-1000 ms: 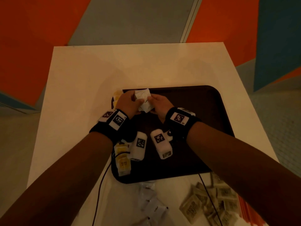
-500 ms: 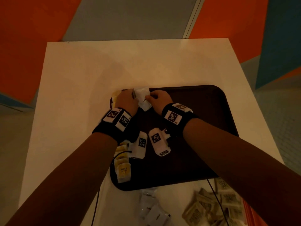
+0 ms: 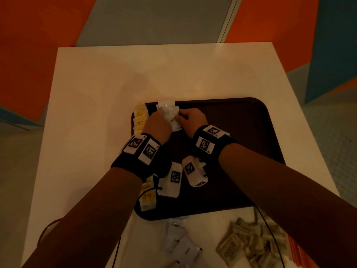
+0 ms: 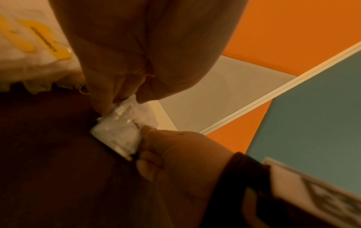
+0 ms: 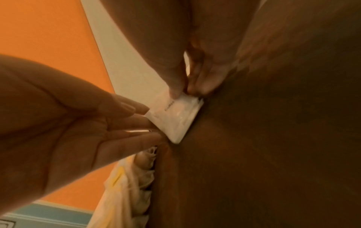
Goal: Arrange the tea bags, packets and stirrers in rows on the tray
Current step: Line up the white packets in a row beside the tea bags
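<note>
**Setting a white packet at the tray's far left**

A white packet [image 3: 171,117] is held between both hands at the far left part of the dark tray [image 3: 251,132], its lower edge resting on the tray floor. In the right wrist view the packet [image 5: 175,118] is touched on its left edge by the straight, extended fingers [image 5: 125,117] of the left hand [image 5: 58,120], while its upper corner is pinched by the thumb and fingertips [image 5: 175,83] of the right hand [image 3: 191,120]. The same grip is seen from the left wrist view, where the packet [image 4: 119,132] is met by the left hand [image 4: 136,46] from above and by the right hand [image 4: 181,154] from the right.

Just left of the packet, a row of yellow tea bags [image 3: 140,118] is laid along the tray's left edge, with more of them [image 3: 147,198] at the near left corner. Off the tray, on the white table [image 3: 96,84], loose white packets [image 3: 181,242] and a heap of tan packets [image 3: 251,242] are left near the front edge.
</note>
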Tool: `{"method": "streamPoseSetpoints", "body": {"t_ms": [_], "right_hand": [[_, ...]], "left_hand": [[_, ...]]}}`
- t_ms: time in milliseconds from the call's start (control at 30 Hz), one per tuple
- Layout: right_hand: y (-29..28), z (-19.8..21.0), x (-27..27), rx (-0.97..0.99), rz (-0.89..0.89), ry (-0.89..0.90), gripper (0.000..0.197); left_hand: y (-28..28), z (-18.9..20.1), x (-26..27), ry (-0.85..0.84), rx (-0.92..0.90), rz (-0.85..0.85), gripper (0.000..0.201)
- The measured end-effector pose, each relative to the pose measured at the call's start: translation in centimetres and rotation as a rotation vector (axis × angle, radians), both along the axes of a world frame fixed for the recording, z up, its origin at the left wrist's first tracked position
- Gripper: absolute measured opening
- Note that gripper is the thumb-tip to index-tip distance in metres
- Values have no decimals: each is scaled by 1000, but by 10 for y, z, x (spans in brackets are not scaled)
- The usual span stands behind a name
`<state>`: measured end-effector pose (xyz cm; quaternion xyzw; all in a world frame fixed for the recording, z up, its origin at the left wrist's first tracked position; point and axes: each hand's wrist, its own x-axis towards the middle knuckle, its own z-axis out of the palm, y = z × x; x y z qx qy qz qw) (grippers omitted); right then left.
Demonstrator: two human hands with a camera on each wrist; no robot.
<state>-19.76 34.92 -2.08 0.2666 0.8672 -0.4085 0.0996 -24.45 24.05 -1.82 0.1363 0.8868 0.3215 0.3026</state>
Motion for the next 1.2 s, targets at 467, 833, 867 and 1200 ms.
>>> {"method": "streamPoseSetpoints", "body": {"t_ms": [467, 833, 867, 1200], "right_hand": [[-7, -1, 28, -121, -35, 36, 46], [-6, 2, 34, -208, -34, 121, 52], [-8, 3, 34, -226, -11, 124, 51], [-7, 6, 43, -174, 31, 117, 47]], "left_hand": [[-16, -3, 27, -58, 42, -43, 45], [-16, -6, 29, -132, 157, 33, 59], [-15, -6, 29, -136, 166, 38, 59], [-21, -14, 29, -120, 153, 7, 61]]}}
